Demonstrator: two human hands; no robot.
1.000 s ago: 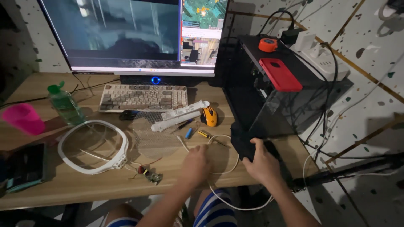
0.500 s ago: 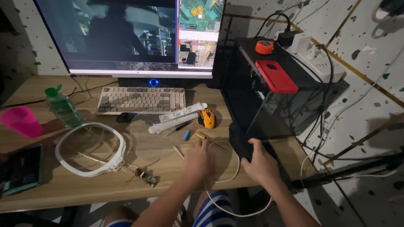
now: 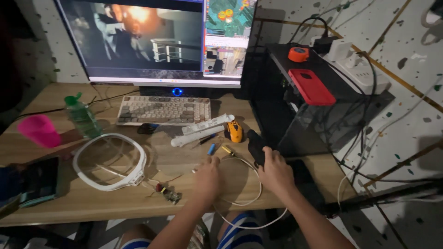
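Head view. Both hands rested on the wooden desk [image 3: 92, 207] near its front edge. The right hand [image 3: 276, 171] was wrapped around the lower end of a black, elongated device [image 3: 255, 146]; the device stood tilted away from the person, its upper end pointing toward the dark computer case [image 3: 295, 115]. Its surface was matte black, and finer detail could not be made out. The left hand [image 3: 207, 177] lay palm down with fingers loosely spread, empty, fingertips at or on a thin white cable [image 3: 251, 198]. The cable looped on the desk between the two hands and hung over the front edge.

Just beyond the hands lay a small blue piece [image 3: 211, 149] and a short yellow-tipped piece [image 3: 228, 150]. An orange mouse [image 3: 234, 131] sat beside the black device. A white elongated part [image 3: 203, 129] lay in front of the keyboard [image 3: 164, 109]. Further left: a white ring-shaped frame [image 3: 134, 177], a small circuit board [image 3: 170, 195], a green bottle [image 3: 83, 115], a pink cup [image 3: 39, 130]. A red phone [image 3: 310, 85] lay on top of the computer case.
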